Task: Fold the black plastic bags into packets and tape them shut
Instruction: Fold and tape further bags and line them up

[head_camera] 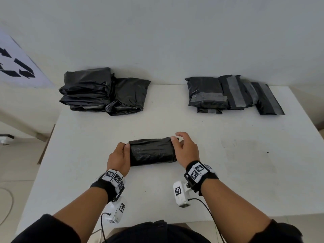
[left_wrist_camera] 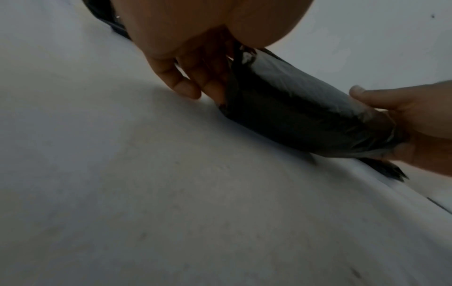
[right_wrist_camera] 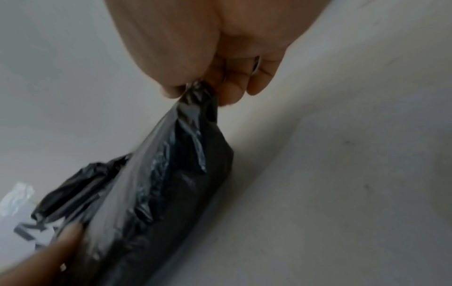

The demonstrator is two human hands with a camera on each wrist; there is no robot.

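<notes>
Where the two grips meet the work, the left hand (head_camera: 119,157) pinches the left end of a folded black plastic bag packet (head_camera: 152,151), thumb on top at the far corner, other fingers curled against the end face; the right hand (head_camera: 185,151) pinches the right end between thumb and fingers, its index finger raised clear above. Right wrist view confirms that pinch: a gathered tip of black film is caught between thumb and fingertips (right_wrist_camera: 229,94). Left wrist view shows the left hand's fingers (left_wrist_camera: 208,85) pressed on the packet's end.

Item in hand: packet lies on the white bench (head_camera: 228,181), near its front edge, midway between the wrists. Long axis runs left to right across the person's front, parallel to the near edge; ends point toward each hand. Far long edge shows a loose flap line. No tape visible on it.

Stock, far left: heap of untaped black plastic bags (head_camera: 103,92), loosely folded and stacked, at the back of the bench by the wall.

Stock, far right: row of flat black packets with grey tape strips (head_camera: 233,93), overlapping, well apart from the heap.

No tape roll can be seen in any view.

Progress, as judged: several packets finished; current one folded but not taped; the heap remains to be done. Roughly the middle of the job, with taping the likely step in hand
</notes>
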